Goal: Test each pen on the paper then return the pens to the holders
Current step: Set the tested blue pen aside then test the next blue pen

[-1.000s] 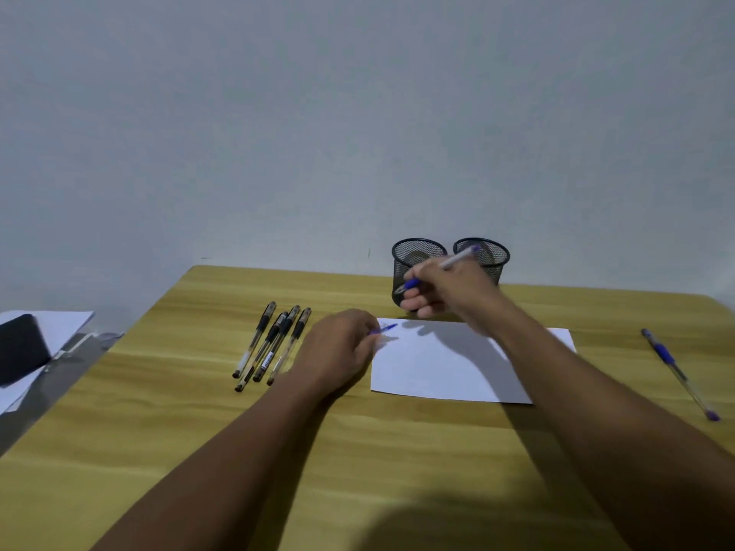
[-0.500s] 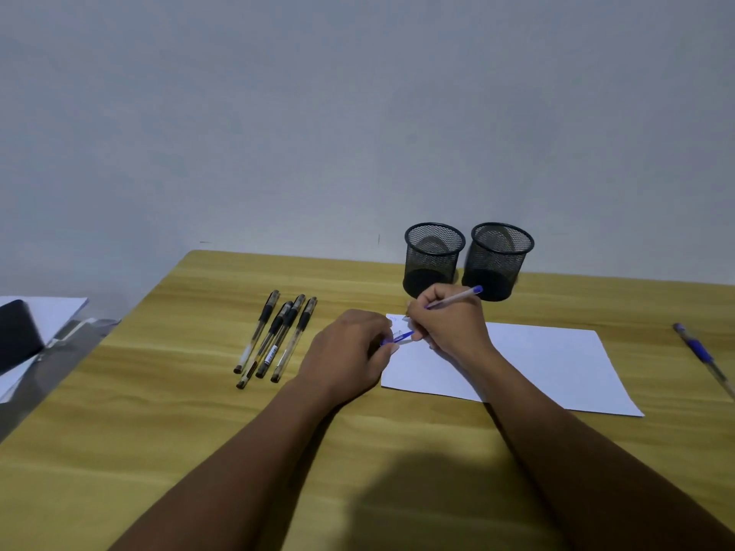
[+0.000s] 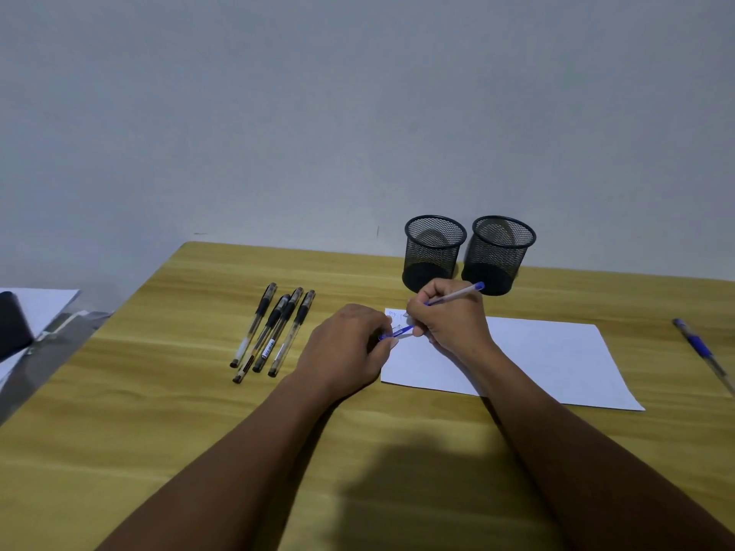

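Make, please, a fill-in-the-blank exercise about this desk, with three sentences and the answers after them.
1. The right hand writes on the paper with a pen whose far end is ____.
2. ____ black pens lie on the table, left of the left hand, which pinches a cap.
3. Behind the paper stand ____ mesh holders.
Missing words: blue; four; two.
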Available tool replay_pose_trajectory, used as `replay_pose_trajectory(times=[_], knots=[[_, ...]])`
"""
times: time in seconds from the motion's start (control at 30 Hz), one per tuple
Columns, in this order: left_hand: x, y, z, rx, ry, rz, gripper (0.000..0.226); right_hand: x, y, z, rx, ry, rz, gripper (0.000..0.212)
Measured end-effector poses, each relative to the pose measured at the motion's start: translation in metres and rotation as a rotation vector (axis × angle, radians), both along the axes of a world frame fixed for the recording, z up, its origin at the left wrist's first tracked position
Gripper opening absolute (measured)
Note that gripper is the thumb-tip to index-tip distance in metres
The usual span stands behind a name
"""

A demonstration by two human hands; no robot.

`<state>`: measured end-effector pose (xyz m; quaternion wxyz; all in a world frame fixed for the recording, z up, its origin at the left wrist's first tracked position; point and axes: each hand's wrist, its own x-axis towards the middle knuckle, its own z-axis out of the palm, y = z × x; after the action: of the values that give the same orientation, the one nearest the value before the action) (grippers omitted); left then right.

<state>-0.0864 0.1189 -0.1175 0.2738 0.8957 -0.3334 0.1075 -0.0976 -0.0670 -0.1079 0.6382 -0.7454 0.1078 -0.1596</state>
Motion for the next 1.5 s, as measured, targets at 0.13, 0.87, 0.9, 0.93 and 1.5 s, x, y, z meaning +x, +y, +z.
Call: replay_pose_trajectory(times=[0.13, 0.87, 0.9, 0.93, 1.5], knots=[[0.000, 0.000, 0.000, 0.004, 0.001, -0.003, 0.011, -0.001, -0.001, 0.000, -0.005, 0.020, -0.018, 0.013], [-0.002, 0.000, 0.004, 0.022, 0.016, 0.015, 0.015, 0.000, -0.004, 0.000, -0.003, 0.050, -0.027, 0.012], [-0.001, -0.001, 0.004, 0.023, 0.016, 0.013, 0.014, 0.000, -0.005, 0.000, -0.003, 0.050, -0.026, 0.012], [-0.001, -0.001, 0.004, 0.024, 0.017, 0.011, 0.014, 0.000, -0.005, 0.001, -0.003, 0.048, -0.024, 0.012], [-0.007, -0.026, 0.045, -0.020, -0.035, 0.048, 0.017, -0.046, -0.037, 0.076, 0.222, 0.194, 0.202, 0.019]])
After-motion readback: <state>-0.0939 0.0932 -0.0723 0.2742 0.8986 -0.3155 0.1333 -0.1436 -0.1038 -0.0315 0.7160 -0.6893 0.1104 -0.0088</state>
